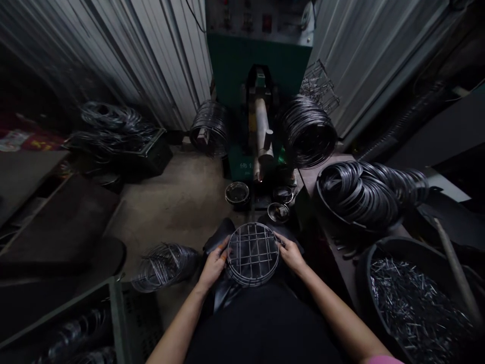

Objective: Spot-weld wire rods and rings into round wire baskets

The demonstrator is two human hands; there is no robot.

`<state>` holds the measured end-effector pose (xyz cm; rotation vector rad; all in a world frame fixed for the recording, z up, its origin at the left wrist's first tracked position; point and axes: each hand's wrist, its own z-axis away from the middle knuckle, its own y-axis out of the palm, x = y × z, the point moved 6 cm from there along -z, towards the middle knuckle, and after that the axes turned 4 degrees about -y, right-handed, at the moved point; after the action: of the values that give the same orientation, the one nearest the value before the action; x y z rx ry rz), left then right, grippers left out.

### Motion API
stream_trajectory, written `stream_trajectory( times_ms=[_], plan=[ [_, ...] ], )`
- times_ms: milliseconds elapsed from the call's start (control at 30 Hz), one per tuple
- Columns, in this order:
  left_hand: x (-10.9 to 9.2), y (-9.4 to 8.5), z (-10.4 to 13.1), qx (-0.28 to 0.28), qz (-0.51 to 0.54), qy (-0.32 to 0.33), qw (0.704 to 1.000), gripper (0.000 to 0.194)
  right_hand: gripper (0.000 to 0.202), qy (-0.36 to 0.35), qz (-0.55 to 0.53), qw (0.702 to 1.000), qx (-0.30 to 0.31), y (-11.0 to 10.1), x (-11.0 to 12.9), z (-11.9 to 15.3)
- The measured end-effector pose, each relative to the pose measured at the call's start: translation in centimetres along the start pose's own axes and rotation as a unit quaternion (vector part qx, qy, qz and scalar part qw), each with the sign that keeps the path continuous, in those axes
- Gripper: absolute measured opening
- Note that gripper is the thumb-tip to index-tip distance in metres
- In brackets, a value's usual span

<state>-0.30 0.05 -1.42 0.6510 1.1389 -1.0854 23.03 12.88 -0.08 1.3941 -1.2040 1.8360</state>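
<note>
The green machine point(231, 60) fills the far middle, its top cut off. Floor point(174, 177) stretches left of it, towards a near crate point(118, 318) that I only partly see. On the right, a basin point(364, 275) of metal bits and piled rings point(373, 194) crowd in. Near centre, the left hand point(215, 260) and right hand point(291, 253) pinch opposite edges of a round wire grid point(253, 254); some fingertips are hard to make out.

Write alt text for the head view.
A person's left hand and right hand hold a round wire grid by its opposite edges, before a green machine flanked by wire coils; a tub of short metal pieces stands at the right.
</note>
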Motion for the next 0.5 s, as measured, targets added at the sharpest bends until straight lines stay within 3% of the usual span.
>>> stream_trajectory(
  times_ms=[100, 233, 500],
  plan=[
    [-0.2, -0.2, 0.0, 0.027, -0.02, 0.003, 0.999, 0.063, 0.039, 0.015, -0.011, 1.0, 0.016, -0.2, 0.1, 0.6],
    [0.0, -0.1, 0.0, 0.059, 0.004, -0.046, 0.997, 0.065, 0.038, 0.025, -0.017, 0.999, 0.022, -0.4, 0.4, 0.8],
    [-1.3, -1.5, 0.4, 0.163, -0.099, 0.003, 0.982, 0.073, 0.042, 0.033, -0.036, 0.999, 0.022, -0.6, -0.1, 1.0]
  ],
)
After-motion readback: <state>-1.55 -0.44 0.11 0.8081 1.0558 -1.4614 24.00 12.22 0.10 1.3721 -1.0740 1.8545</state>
